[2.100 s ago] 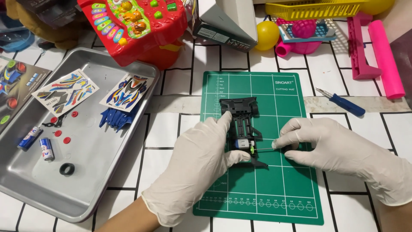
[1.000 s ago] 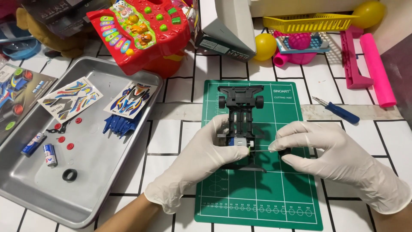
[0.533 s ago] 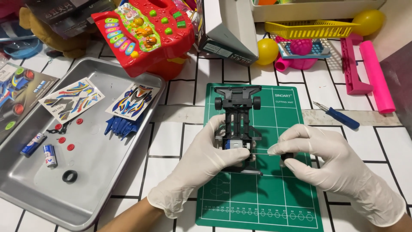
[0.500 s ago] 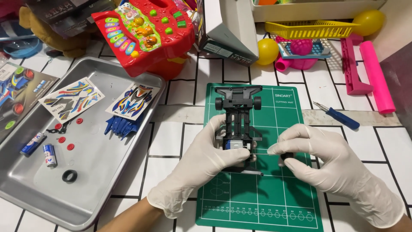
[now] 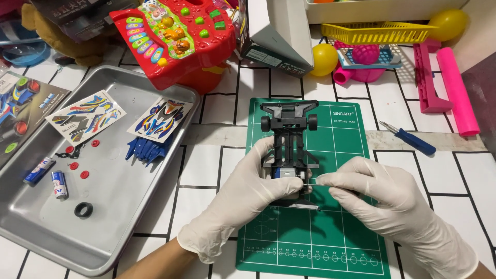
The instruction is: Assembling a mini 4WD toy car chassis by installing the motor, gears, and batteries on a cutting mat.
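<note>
A black toy car chassis lies lengthwise on a green cutting mat, its front wheels at the far end. My left hand, in a white glove, grips the chassis at its near end from the left side. My gloved right hand pinches a small black part against the chassis's near right side. A thin metal axle shows between the two hands. My fingers hide most of the part.
A metal tray on the left holds two sticker sheets, blue plastic parts, two batteries, a black tyre and red discs. A blue screwdriver lies right of the mat. A red toy, a box and pink and yellow toys crowd the far edge.
Both hands have stayed at the chassis's near end. The right fingertips have closed in against the chassis's right side, and the view has shifted slightly.
</note>
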